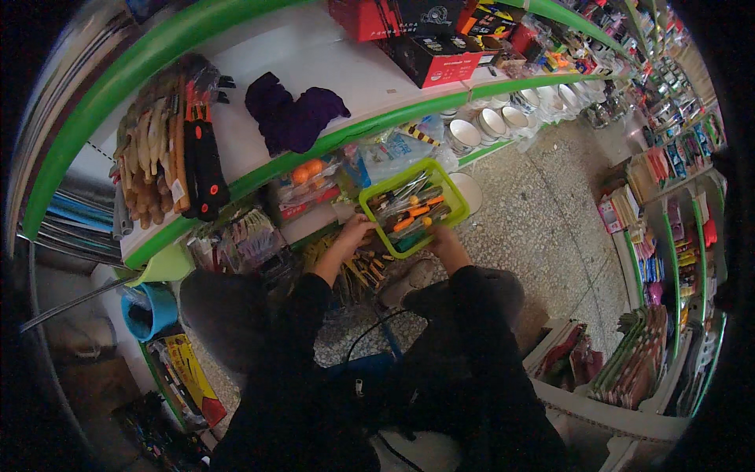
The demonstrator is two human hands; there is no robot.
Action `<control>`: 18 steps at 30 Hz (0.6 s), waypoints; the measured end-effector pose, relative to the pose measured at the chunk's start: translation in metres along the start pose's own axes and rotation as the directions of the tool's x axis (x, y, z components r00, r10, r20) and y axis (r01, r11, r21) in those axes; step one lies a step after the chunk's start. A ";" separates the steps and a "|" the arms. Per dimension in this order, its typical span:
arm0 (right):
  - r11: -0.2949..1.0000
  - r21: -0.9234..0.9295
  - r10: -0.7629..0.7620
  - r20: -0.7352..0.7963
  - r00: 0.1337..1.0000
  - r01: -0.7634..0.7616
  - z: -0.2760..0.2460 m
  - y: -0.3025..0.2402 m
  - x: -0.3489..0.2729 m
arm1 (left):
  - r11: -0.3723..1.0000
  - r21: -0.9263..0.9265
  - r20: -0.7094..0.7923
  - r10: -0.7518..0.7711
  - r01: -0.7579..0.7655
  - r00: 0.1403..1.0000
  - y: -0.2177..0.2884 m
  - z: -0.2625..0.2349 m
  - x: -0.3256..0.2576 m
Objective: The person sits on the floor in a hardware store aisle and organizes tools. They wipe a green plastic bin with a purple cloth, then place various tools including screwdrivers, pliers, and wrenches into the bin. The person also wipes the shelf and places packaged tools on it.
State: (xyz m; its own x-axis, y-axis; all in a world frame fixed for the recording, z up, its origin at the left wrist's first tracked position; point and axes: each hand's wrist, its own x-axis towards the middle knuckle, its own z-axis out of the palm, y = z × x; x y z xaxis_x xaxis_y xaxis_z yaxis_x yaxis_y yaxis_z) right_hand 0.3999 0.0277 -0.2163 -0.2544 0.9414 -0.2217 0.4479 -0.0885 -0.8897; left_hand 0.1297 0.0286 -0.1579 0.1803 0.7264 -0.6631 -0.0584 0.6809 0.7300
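Note:
A lime-green plastic basket (405, 253) is tilted toward me in front of the lower shelf. Inside it lie several screwdrivers (413, 214) with orange, yellow and green handles and some metal shafts. My left hand (355, 234) is closed on the basket's left side. At the near right corner, my right hand (447, 244) grips the basket, its fingers partly hidden by the wall. Below my left hand, a bunch of yellow-and-black handled tools (363, 271) lies low down near my knees.
A white shelf with a green edge (385, 116) runs above the basket. On it sit a purple cloth (292, 114), wooden-handled tools (153, 149) and red-black boxes (440, 63). White bowls (492, 123) stand along the right. A blue bucket (149, 308) is at left.

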 end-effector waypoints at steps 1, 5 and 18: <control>0.977 -0.153 -0.144 0.048 0.988 0.149 0.003 -0.007 0.001 | 1.000 -0.009 -0.019 0.016 -0.017 1.000 -0.003 -0.003 0.001; 0.964 0.265 -0.013 0.070 0.997 -0.006 0.027 -0.067 -0.031 | 0.990 -0.088 -0.192 0.095 -0.113 0.977 -0.033 -0.023 0.007; -0.001 0.898 0.620 0.346 0.704 -0.441 0.179 -0.033 -0.109 | 0.987 0.064 -0.412 0.159 -0.146 0.897 -0.096 -0.083 -0.112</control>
State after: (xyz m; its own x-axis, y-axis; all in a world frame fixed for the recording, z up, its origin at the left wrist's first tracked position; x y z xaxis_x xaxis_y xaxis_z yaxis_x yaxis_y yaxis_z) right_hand 0.2595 -0.1304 -0.2338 -0.1983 0.4953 -0.8458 -0.6578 -0.7070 -0.2598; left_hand 0.0335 -0.1107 -0.1674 -0.2516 0.7985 -0.5469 -0.0213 0.5603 0.8280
